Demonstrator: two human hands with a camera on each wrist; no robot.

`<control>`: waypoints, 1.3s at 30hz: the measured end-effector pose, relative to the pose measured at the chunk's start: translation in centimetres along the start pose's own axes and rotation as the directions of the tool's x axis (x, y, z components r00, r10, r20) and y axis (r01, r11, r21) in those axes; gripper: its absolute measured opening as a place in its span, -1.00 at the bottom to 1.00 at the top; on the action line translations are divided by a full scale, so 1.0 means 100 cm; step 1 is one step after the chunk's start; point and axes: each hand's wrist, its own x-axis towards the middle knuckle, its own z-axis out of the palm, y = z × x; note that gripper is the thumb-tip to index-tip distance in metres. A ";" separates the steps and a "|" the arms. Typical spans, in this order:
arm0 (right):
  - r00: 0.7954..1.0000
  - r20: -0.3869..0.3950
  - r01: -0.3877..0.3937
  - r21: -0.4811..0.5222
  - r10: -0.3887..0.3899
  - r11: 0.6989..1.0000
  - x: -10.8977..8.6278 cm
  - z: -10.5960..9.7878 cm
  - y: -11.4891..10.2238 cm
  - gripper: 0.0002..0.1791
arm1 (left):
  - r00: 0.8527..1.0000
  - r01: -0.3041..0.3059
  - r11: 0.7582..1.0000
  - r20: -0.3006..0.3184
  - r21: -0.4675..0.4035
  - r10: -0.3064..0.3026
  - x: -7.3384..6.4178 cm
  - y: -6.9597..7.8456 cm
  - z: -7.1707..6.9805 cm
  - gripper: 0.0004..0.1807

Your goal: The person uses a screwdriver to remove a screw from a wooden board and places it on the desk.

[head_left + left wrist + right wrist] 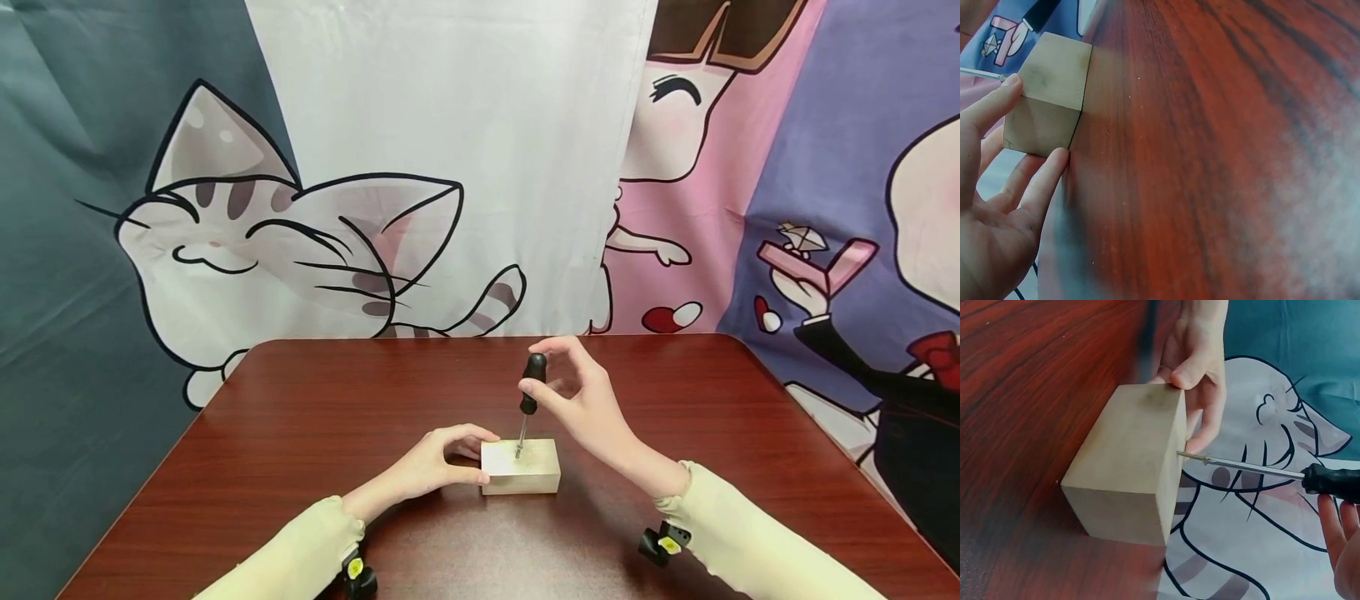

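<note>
nearest are the pale sleeves point(757, 533), each with a small black camera point(656, 546) at the wrist. just beyond, the left hand point(442, 458) grips the left end of the block point(521, 484), thumb at the near edge and a fingertip at the far corner, so the digits are clamped across it. that hold seems meant to stop the wood from twisting, and keeping to one end leaves the rest of the top face free for the tool.

the block lies flat on the table, long side toward the person, which probably gives it a steady footing. a screw point(1192, 455) stands in its top face, partly sunk, and the screwdriver point(534, 382) meets its head. the tool leans a little to the right, close to upright, likely to keep its tip in line with the screw.

the right hand point(588, 400) pinches the black handle between thumb and fingers, high up, a grip that would suit turning. the far fingertips are partly hidden.

past them the table point(360, 383) runs back to a cloth point(465, 100) printed with a cat and figures.
</note>
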 end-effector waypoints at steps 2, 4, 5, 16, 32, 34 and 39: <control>1.000 -0.002 -0.005 -0.012 0.005 1.000 0.001 -0.001 -0.001 -0.56 | 1.000 -0.002 1.000 -0.001 -0.001 0.002 0.000 0.000 0.000 -0.44; 1.000 0.010 -0.018 -0.004 0.018 1.000 0.001 -0.002 -0.002 -0.57 | 1.000 0.000 1.000 0.000 0.000 0.000 0.000 0.000 0.000 -0.44; 1.000 0.016 -0.026 0.003 0.026 1.000 0.002 -0.003 -0.003 -0.57 | 1.000 0.003 1.000 0.000 0.001 -0.003 0.000 0.001 0.000 -0.44; 0.993 0.119 -0.035 0.073 0.026 0.997 0.006 -0.012 -0.003 -0.60 | 1.000 0.019 1.000 0.006 0.012 -0.019 0.000 0.001 0.000 -0.45; 0.998 0.033 -0.049 -0.047 0.051 0.998 0.003 -0.007 -0.007 -0.60 | 1.000 0.014 1.000 0.002 0.009 -0.015 0.000 -0.002 0.000 -0.44; 0.998 0.016 -0.064 -0.051 0.065 0.997 0.002 -0.008 -0.008 -0.59 | 1.000 0.013 1.000 0.002 0.012 -0.013 0.000 -0.002 0.000 -0.44; 0.996 0.013 -0.089 -0.044 0.090 0.995 0.003 -0.010 -0.010 -0.59 | 1.000 0.014 1.000 0.006 0.015 -0.015 0.000 0.000 -0.001 -0.44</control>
